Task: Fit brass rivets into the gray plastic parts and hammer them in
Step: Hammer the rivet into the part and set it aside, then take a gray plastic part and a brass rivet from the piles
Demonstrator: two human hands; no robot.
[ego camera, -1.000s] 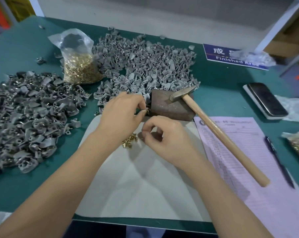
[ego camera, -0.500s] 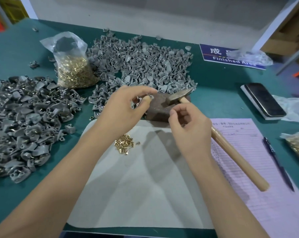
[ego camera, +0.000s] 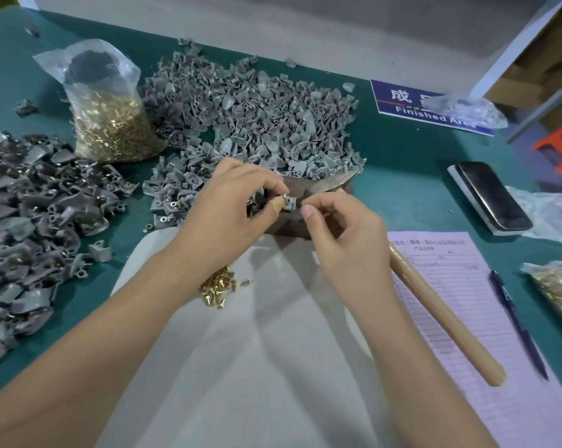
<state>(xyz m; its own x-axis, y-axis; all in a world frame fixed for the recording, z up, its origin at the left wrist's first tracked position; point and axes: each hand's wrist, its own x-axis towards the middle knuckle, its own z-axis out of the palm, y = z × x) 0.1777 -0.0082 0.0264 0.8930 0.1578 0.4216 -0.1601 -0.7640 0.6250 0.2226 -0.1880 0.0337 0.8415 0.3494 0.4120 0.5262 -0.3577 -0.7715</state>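
Note:
My left hand [ego camera: 228,202] pinches a small gray plastic part [ego camera: 288,201] between thumb and fingers, just above the brown metal block [ego camera: 292,226]. My right hand [ego camera: 344,234] sits close on the right with fingertips curled toward the part; a rivet between them is too small to make out. A little heap of loose brass rivets [ego camera: 216,287] lies on the white cloth [ego camera: 257,367] under my left wrist. The wooden-handled hammer [ego camera: 434,312] rests with its head on the block, untouched.
A big pile of gray parts [ego camera: 257,124] lies beyond the block, another pile [ego camera: 27,227] at the left. A plastic bag of rivets [ego camera: 111,124] stands between them. On the right are a pink form [ego camera: 467,318], a pen [ego camera: 515,321], a phone [ego camera: 489,197] and a second rivet bag [ego camera: 560,292].
Both hands rose from the rivet heap to above the block. My left hand now shows the gray part at its fingertips, and my right hand has come in close beside it.

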